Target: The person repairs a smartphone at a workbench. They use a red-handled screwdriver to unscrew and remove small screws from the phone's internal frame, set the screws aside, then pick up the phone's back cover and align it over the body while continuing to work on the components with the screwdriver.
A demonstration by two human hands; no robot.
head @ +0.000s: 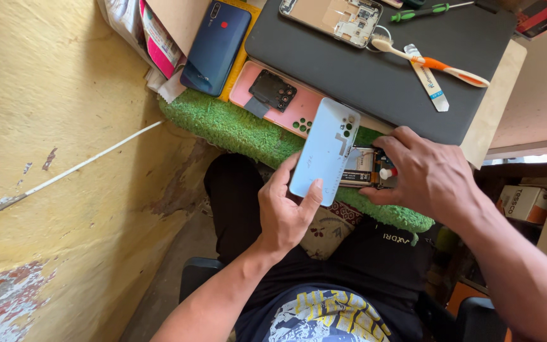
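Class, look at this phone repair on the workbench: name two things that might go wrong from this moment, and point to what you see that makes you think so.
1. The left hand holds the white back cover tilted, by its lower end only, over the person's lap; it might slip and fall.
2. The right hand rests on the opened phone, whose inner parts are bare; a finger could press or smudge them.
3. The toothbrush lies loose on the dark tray and might roll off.

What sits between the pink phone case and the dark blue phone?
Head view: a yellow strip, the edge of something flat under the dark blue phone, separates it from the pink phone case.
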